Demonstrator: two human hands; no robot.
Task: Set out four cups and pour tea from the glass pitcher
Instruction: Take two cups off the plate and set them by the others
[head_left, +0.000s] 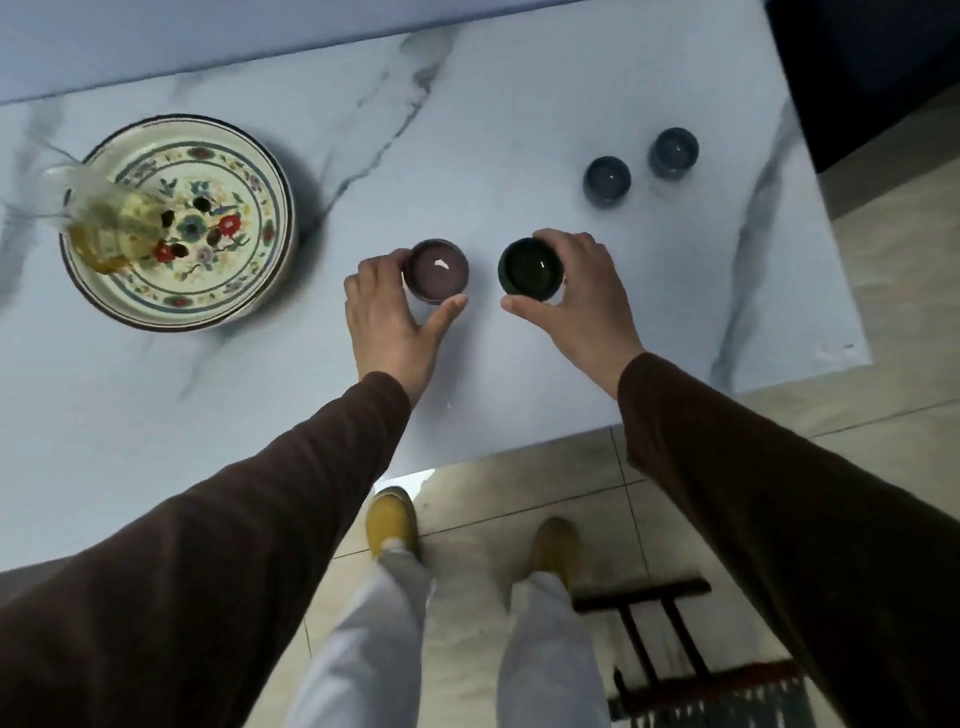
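Note:
On the marble table (519, 130), my left hand (387, 317) wraps around a small purplish-brown cup (436, 269), thumb in front and fingers behind it. My right hand (576, 299) holds a dark green cup (531, 275) the same way, just to the right. Both cups stand upright, a short gap between them. Two dark blue-grey cups (607, 182) (674, 153) stand apart at the far right. The glass pitcher (101, 218) with amber tea sits on the left side of a flower-painted dish (244, 291) at the far left.
The table's near edge runs diagonally just behind my wrists, its right edge close to the blue-grey cups. Below are a tiled floor, my feet in yellow shoes (392, 519), a dark wooden stool (654, 618) and a fringed rug (727, 696).

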